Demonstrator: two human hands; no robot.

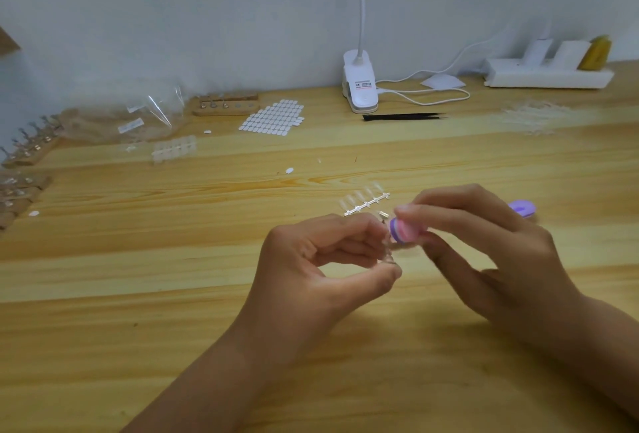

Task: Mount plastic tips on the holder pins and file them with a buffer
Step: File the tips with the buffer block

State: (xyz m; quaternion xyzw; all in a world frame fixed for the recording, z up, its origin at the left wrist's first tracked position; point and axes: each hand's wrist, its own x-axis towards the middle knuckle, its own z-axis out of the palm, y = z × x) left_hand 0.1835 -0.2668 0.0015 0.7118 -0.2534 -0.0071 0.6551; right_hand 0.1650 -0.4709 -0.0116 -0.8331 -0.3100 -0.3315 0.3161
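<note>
Pale wooden table (pixel 166 297) lay under both hands. Just above it, the left hand (pixel 325 259) pinched a small metal holder pin (pixel 383 216) between thumb and curled fingertips. The pin stood roughly upright, its head poking out above those fingers. Any clear tip on it was too faint to make out. The right hand (pixel 484 242) pinched a pink-and-purple buffer (pixel 406 230) in its fingertips, right beside the pin's head. The buffer's long axis ran sideways, across the pin, so filing looked a matter of short strokes from the right. Just beyond the fingers lay a strip of clear tips (pixel 366 201). Well behind sat black tweezers (pixel 403 117) and a clip lamp (pixel 359 86).
</note>
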